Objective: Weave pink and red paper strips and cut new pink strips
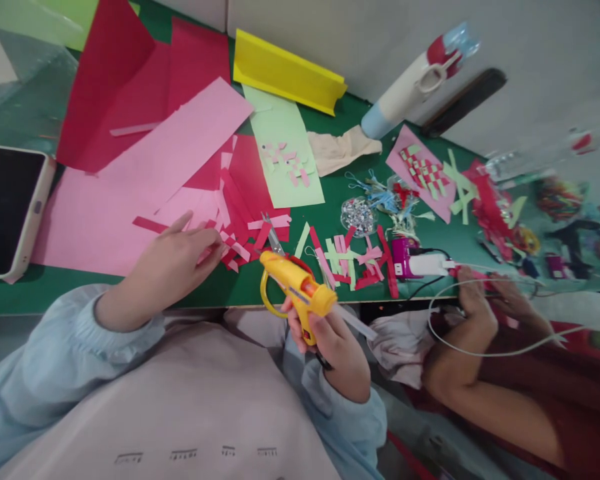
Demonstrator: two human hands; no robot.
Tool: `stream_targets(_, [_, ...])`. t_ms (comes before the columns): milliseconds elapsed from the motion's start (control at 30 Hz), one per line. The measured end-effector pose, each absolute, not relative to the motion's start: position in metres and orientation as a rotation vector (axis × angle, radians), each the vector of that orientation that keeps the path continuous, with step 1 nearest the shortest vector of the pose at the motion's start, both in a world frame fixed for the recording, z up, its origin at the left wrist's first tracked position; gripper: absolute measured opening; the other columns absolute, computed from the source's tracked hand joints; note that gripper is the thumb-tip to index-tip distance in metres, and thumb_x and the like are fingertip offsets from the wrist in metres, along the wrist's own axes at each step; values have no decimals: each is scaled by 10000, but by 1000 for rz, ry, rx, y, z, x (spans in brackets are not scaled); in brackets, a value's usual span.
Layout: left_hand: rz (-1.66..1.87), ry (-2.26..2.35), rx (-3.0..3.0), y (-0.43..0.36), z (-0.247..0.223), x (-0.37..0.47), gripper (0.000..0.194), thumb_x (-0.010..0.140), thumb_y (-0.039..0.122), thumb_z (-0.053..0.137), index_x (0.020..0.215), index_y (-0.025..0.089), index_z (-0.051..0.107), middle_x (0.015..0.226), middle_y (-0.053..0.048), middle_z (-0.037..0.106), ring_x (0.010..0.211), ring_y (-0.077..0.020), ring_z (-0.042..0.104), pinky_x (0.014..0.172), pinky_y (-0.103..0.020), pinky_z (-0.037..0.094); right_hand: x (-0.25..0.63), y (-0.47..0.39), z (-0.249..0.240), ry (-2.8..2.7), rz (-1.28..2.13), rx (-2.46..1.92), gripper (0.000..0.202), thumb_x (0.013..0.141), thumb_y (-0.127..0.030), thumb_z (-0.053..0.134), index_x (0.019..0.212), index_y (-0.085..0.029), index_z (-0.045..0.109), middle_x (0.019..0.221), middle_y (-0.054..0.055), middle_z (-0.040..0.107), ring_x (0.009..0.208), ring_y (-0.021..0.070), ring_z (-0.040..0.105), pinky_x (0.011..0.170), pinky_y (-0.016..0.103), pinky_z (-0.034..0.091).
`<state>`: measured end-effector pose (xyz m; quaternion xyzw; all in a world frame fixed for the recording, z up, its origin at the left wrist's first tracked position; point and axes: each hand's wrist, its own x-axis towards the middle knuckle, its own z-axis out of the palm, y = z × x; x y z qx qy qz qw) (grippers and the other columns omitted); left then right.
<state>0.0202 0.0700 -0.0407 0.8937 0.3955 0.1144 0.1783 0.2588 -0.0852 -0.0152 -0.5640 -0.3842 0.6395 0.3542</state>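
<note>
My right hand (330,340) grips the handle of a yellow hot glue gun (295,283) in front of the table edge. A translucent glue stick (353,322) sticks out of its back end, and its nozzle points toward the table, to the left. My left hand (175,263) is closed, thumb and fingers pinched at a small piece of pink and red paper strips (235,247) low over the table; the fingertips partly hide the grip. Scissors (273,235) lie among loose strips just beyond the glue gun. Behind them is a light green card (285,163) with small pink pieces on it.
Pink paper (100,207) and red sheets (125,87) cover the left, beside a phone (13,210). A folded yellow card (287,70), a bottle (415,83) and a bead dish (359,217) stand farther back. At right, another person's hands (473,293) are near a power adapter (425,265).
</note>
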Motion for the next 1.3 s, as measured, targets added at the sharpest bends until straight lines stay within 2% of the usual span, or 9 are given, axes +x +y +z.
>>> stream_targets(133, [318,1104,2600,68,-42,21,338,1025,367,339,848,215,583,723,-20,687,622,-192,681,1200,-457,351,269,-85,-10,-1269,1554,-1595,480,973,-650,448,907,-210,628,542,-27,494,482,125,414,516,277,363])
stream_targets(300, [291,1029,2649,64,-39,23,411,1035,456,338,865,203,614,750,-57,710,738,-255,719,1169,-547,351,284,-86,-6,-1280,1115,-1966,463,987,-621,443,1026,-204,641,646,2,588,515,146,503,535,275,401])
stream_targets(433, [275,1019,2631,63,-37,24,364,1024,375,356,873,196,635,797,-79,734,796,-272,729,1154,-578,364,297,-83,-7,-1359,626,-2242,515,992,-592,428,1239,-184,624,856,80,714,694,220,647,658,318,476])
stream_targets(533, [273,1019,2663,61,-41,26,285,997,331,428,900,201,662,876,-90,751,868,-281,727,1161,-595,363,301,-76,-12,-1380,295,-2349,564,972,-628,438,1224,-168,645,969,128,740,818,265,694,702,336,494])
stream_targets(667, [286,1054,2793,55,-47,33,236,987,311,481,928,209,686,916,-98,738,902,-287,716,1172,-590,368,304,-66,-24,-1470,41,-2372,579,992,-636,401,1193,-156,653,921,132,738,761,248,693,636,307,457])
stream_targets(833, [354,1111,2812,55,-41,34,264,1009,292,450,896,201,671,909,-97,735,870,-269,706,1123,-540,432,314,-56,-38,-1533,-88,-2435,643,995,-663,380,1232,-123,637,895,144,734,726,251,681,569,298,385])
stream_targets(933, [350,1313,2776,58,-38,29,276,1017,309,428,906,192,652,882,-117,724,851,-289,682,915,-489,534,320,-51,-43,-1549,-121,-2476,632,993,-660,402,1234,-122,629,901,148,730,746,265,676,569,305,371])
stream_targets(1000, [298,1427,2779,60,-39,26,283,1015,368,439,941,187,644,901,-134,716,866,-308,670,819,-469,532,325,-48,-47,-1588,-132,-2467,586,993,-643,428,1206,-135,628,918,147,727,776,268,674,586,307,381])
stream_targets(1300, [115,1472,2768,54,-42,33,353,983,432,472,1064,147,664,1001,-198,674,898,-365,631,777,-494,500,343,-50,-66,-1787,-63,-2383,393,991,-512,546,1106,-144,624,997,147,718,946,302,645,777,367,462])
